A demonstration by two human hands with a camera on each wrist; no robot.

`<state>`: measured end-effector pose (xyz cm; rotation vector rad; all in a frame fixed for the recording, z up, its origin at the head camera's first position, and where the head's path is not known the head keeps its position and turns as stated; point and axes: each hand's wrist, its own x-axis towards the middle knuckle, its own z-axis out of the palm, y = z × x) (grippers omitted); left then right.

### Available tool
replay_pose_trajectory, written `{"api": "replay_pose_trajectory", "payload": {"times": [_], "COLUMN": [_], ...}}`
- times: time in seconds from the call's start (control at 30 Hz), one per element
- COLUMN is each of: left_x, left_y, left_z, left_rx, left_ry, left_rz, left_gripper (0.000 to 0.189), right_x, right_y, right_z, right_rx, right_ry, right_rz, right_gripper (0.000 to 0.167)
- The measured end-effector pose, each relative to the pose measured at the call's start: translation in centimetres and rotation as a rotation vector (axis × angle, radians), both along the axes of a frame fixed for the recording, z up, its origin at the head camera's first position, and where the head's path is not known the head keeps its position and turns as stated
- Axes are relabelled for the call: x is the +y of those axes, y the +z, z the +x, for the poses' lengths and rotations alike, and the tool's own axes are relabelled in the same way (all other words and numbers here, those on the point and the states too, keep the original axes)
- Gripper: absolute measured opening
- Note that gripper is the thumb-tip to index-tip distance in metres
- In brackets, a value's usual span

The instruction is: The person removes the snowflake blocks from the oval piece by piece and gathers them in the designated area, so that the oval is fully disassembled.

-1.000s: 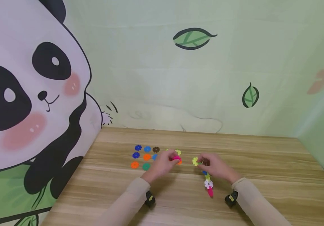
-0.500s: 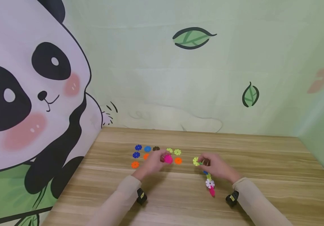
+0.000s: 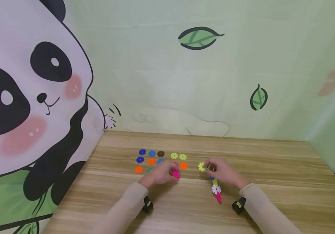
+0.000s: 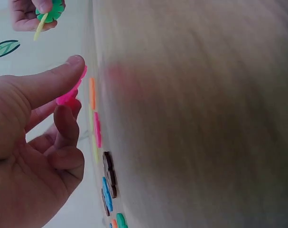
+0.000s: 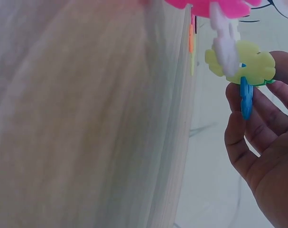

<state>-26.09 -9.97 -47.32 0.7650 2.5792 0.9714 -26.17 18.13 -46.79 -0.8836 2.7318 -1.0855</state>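
My left hand (image 3: 162,172) pinches a pink notched plastic disc (image 3: 175,174) between thumb and fingers, just above the table. In the left wrist view, that pink disc (image 4: 70,93) shows edge-on under the thumb. My right hand (image 3: 221,170) grips a chain of interlocked flower-shaped discs. A yellow disc (image 3: 201,166) sits at the chain's left end; a white disc (image 3: 216,189) and a pink disc (image 3: 218,197) hang toward me. The right wrist view shows the chain's blue disc (image 5: 246,98) and another yellow disc (image 5: 248,64) by the fingers. A green disc (image 4: 51,12) lies within the right hand's grip.
Loose discs lie in rows on the wooden table (image 3: 272,169), left of and beyond my left hand: dark blue (image 3: 140,159), brown (image 3: 161,153), yellow-green (image 3: 183,157) and orange (image 3: 183,165) among them. A wall sheet with a panda drawing (image 3: 53,97) borders the table.
My left hand has drawn back to the left, then come slightly nearer to me, with the pink disc in its fingers. The right hand and its chain stay nearly still.
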Motion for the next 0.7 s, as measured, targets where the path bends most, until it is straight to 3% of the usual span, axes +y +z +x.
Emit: {"api": "replay_pose_trajectory", "payload": {"times": [0.2, 0.7], "left_x": [0.22, 0.58], "left_y": [-0.31, -0.44], "left_z": [-0.13, -0.20], "left_rx": [0.073, 0.115], "left_ry": [0.017, 0.067], "left_rz": [-0.097, -0.185], "left_gripper": [0.030, 0.030], "right_x": [0.01, -0.23], "right_y": [-0.02, -0.16], "right_z": [-0.08, -0.12], "right_rx": [0.004, -0.003], "right_ry": [0.000, -0.019], "right_rz": [0.002, -0.003], "right_gripper": [0.010, 0.010]}}
